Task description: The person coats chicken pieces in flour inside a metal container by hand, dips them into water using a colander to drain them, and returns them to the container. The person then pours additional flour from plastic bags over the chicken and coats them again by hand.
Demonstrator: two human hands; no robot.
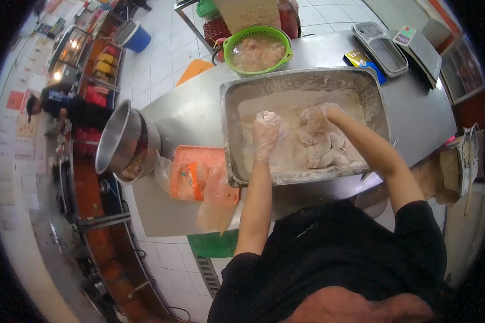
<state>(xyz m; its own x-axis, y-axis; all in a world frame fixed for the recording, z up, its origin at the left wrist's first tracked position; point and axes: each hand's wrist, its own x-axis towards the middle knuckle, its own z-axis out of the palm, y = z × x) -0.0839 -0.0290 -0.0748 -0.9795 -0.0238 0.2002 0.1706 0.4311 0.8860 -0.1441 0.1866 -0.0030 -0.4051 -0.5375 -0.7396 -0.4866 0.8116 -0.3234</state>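
Note:
A large metal tray (385, 116) holds pale flour, with several flour-coated pieces of meat, likely chicken (323, 153), heaped at its right side. My left hand (267, 132), in a clear plastic glove caked with flour, is closed above the flour in the tray's middle. Whatever it may hold is hidden. Also gloved, my right hand (318, 117) has its fingers curled down round a floured piece beside the heap. Behind the tray, a green colander (290, 54) sits with raw meat in cloudy liquid.
Left of the tray are an orange-pink tray (191, 151) with plastic bags and a deep metal pot (113, 134). A lidded clear container (393, 56), a blue-yellow packet (364, 63) and a scale (423, 51) occupy the back right. Another person (73, 107) stands far left.

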